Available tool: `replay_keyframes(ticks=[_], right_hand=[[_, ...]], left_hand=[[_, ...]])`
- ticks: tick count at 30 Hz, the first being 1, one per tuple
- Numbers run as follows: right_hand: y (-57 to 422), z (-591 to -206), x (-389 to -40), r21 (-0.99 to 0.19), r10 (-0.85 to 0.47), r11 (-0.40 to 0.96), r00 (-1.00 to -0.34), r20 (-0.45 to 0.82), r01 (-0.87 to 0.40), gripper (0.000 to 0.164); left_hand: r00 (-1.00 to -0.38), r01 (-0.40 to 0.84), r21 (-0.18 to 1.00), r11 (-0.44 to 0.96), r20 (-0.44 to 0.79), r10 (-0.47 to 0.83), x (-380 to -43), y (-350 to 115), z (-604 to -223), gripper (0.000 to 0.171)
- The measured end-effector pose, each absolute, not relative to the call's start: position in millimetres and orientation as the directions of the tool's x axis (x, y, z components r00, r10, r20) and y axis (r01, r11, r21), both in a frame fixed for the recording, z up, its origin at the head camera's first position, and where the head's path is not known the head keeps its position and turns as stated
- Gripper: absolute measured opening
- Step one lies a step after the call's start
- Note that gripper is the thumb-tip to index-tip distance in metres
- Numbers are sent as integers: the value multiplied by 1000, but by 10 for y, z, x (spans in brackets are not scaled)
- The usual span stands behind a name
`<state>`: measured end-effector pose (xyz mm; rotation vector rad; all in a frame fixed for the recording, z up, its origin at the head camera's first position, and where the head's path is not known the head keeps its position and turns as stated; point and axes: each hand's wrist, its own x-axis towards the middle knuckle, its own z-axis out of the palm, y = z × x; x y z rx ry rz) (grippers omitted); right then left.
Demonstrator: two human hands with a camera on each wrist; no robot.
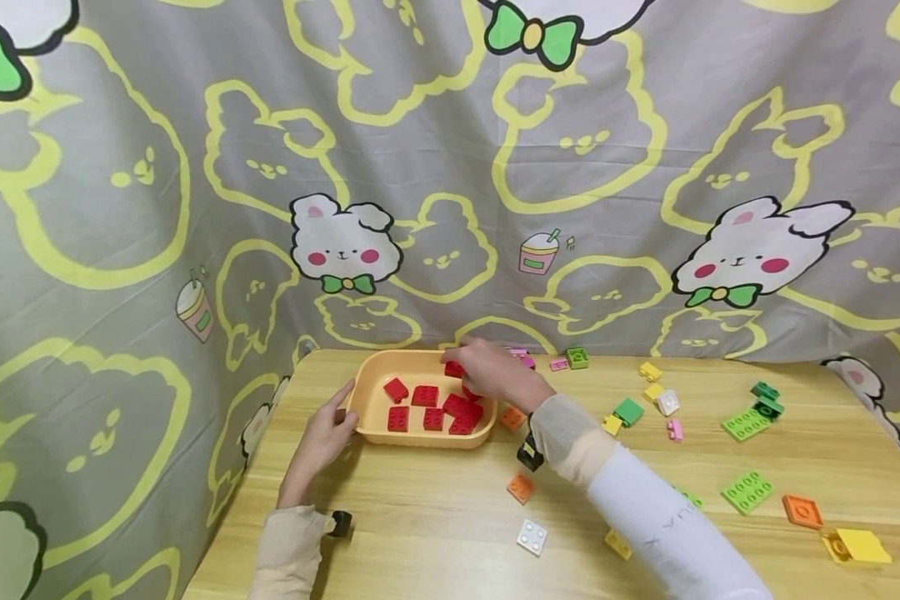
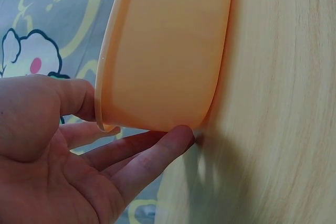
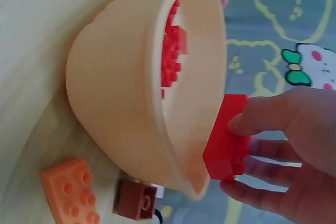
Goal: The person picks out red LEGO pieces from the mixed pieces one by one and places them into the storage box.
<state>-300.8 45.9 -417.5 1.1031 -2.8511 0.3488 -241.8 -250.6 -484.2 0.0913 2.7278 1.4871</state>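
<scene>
A peach-coloured plastic basin [image 1: 420, 438] stands on the table with several red building blocks [image 1: 424, 396] lying in it. My left hand [image 1: 328, 437] holds the basin's left end, thumb and fingers at its rim and outer wall, as the left wrist view shows. At the opposite end my right hand [image 1: 495, 371] pinches another red building block [image 3: 224, 137] between thumb and fingers. That block overlaps the basin's rim in the right wrist view. Just outside the basin lie an orange block [image 3: 72, 190] and a reddish-brown block [image 3: 135, 199].
Loose blocks are spread to the right: a light green block [image 1: 747, 492], an orange block [image 1: 802, 510], a yellow block [image 1: 858, 546], a white block [image 1: 532, 537]. Small pink pieces [image 1: 558, 365] lie by the back edge. A patterned curtain [image 1: 450, 167] hangs behind the table.
</scene>
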Motion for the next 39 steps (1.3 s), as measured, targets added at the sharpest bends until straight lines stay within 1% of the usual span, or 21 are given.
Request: replay_keyframes(ticks=[6,12,16,18,20,25,28,32,39], right_hand=[[284,-4319,-3120,-162,-683,705,-723,105,-690,30],[142,-4436,-3175,-50,-697,709,-710,103,-703,20],[61,-4454,-3210,8,-703,708,-703,106,-706,13],[20,-4453,-3233,30,-709,703,-698,100,-710,12],[-21,-4453,-3251,30,-711,702,-698,83,-712,14],[-95,-4486,-3294,-18,-692,721,-721,3,-692,27],[-118,-4511,-3310,-7,-689,724,-724,-14,-689,23],[-128,-4548,-3317,15,-704,711,-711,6,-703,20],[-121,-4582,-3311,-20,-713,701,-701,20,-713,17]], left_hand=[[-997,48,842,538,8,76,-2409,-2499,-4842,60],[-997,51,836,546,11,76,-2403,-2507,-4826,59],[-998,41,830,556,4,68,-2409,-2512,-4829,60],[-998,38,826,562,5,60,-2423,-2511,-4836,60],[-998,44,825,564,10,62,-2435,-2507,-4834,60],[-997,60,826,561,20,78,-2437,-2506,-4819,60],[-997,59,831,553,18,79,-2424,-2509,-4803,59],[-996,64,841,537,19,89,-2415,-2510,-4789,59],[-996,62,847,527,15,92,-2428,-2529,-4809,60]])
